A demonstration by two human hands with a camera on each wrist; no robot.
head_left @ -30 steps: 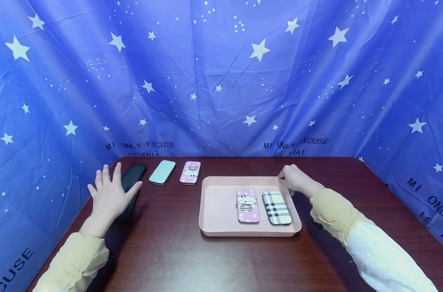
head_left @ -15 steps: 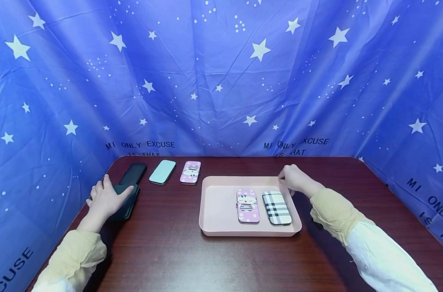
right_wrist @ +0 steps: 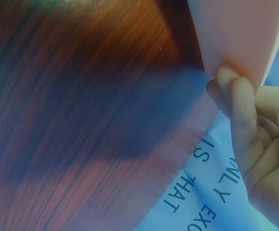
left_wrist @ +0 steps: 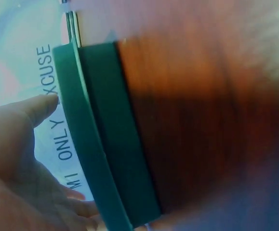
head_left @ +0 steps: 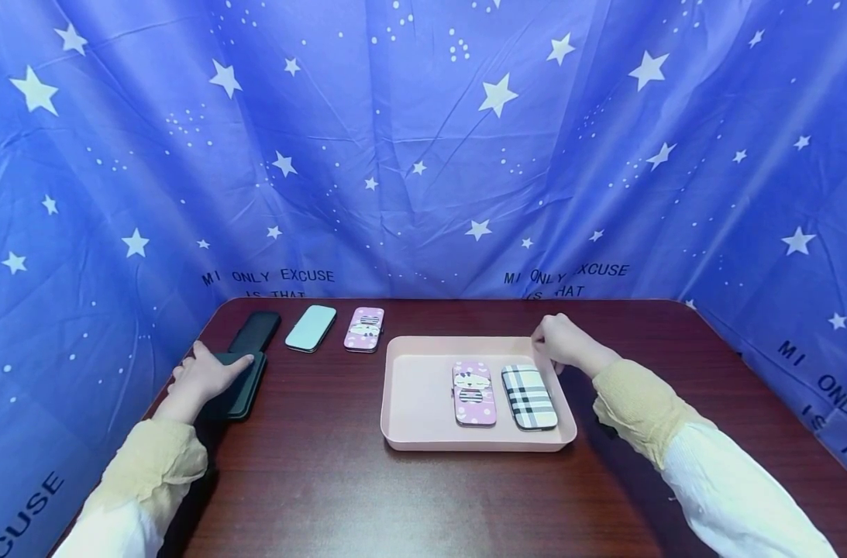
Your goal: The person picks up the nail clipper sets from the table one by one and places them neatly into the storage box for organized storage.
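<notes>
My left hand (head_left: 201, 380) grips a dark green case (head_left: 245, 387) at the table's left side, its thumb along the upper face and the other fingers at the far left side, partly hidden. In the left wrist view the green case (left_wrist: 108, 130) shows its edge beside the left hand (left_wrist: 28, 139). At the pink tray's (head_left: 458, 447) back right corner, my right hand (head_left: 566, 341) pinches the rim; the right wrist view shows the right hand's (right_wrist: 255, 130) fingertips on the tray wall (right_wrist: 235, 38). A pink cat case (head_left: 473, 395) and a plaid case (head_left: 529, 397) lie inside the tray.
Along the table's back left stand in a row a black case (head_left: 256, 332), a mint case (head_left: 311, 328) and another pink cat case (head_left: 363, 330). The black one lies right behind the green case. A blue star-patterned curtain (head_left: 423, 155) surrounds the table's back and sides.
My left hand, spread above the green case a second ago, has come down and toward me, its fingers drawn in around the case. The right hand and the tray have stayed put.
</notes>
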